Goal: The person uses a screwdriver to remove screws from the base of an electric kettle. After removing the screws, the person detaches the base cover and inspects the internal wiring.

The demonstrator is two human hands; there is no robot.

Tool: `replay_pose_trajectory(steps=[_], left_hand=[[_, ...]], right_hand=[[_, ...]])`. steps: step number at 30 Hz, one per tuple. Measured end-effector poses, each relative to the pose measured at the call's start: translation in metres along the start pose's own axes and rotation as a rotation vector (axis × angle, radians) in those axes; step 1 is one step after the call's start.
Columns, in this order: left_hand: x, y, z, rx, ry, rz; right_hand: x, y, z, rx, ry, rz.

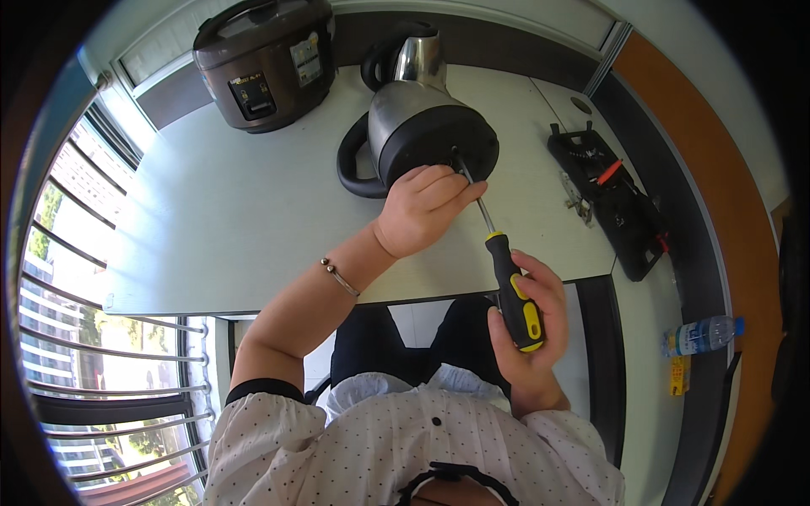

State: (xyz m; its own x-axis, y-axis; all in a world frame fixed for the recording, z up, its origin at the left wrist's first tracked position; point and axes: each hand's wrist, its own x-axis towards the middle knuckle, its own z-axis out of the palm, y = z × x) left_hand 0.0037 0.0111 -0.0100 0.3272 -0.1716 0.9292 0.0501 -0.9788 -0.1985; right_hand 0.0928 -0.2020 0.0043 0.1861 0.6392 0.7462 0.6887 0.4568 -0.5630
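Observation:
An electric kettle [396, 105] with a steel body lies on its side on the table, its round black base turned toward me and its black handle on the left. A screwdriver [510, 282] with a black and yellow handle slants up to this base, its tip at a small hole there. Around the screwdriver's handle close the fingers of my right hand [540, 329]. My left hand [426, 207] is at the lower edge of the base, fingers curled, thumb and forefinger pinching the shaft near the tip. Those fingers hide part of the base.
Behind the kettle is another steel vessel [420, 61] with a black handle. A brown rice cooker [266, 72] stands at the back left. To the right lie an open black tool case [620, 202] and small metal parts [578, 202]. Farther right are a water bottle [704, 336] and a yellow box [679, 375].

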Motion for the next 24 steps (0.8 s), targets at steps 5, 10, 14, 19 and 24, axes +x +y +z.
replay_pose_trajectory(steps=[5,10,14,19,24], left_hand=[[0.002,-0.001,0.000,-0.028,-0.007,0.005],[0.000,-0.001,-0.001,-0.027,-0.023,0.000],[0.000,-0.002,0.000,-0.006,-0.017,0.008],[0.002,0.000,-0.003,0.056,-0.004,-0.049],[0.004,-0.002,-0.008,0.233,0.020,-0.238]], right_hand=[[-0.009,0.003,0.009,0.077,0.062,0.031],[-0.014,0.002,0.014,0.266,0.075,0.097],[-0.014,0.003,0.015,0.287,0.092,0.110],[-0.013,0.007,0.014,0.240,0.109,0.100],[-0.008,0.012,0.009,0.238,0.195,0.117]])
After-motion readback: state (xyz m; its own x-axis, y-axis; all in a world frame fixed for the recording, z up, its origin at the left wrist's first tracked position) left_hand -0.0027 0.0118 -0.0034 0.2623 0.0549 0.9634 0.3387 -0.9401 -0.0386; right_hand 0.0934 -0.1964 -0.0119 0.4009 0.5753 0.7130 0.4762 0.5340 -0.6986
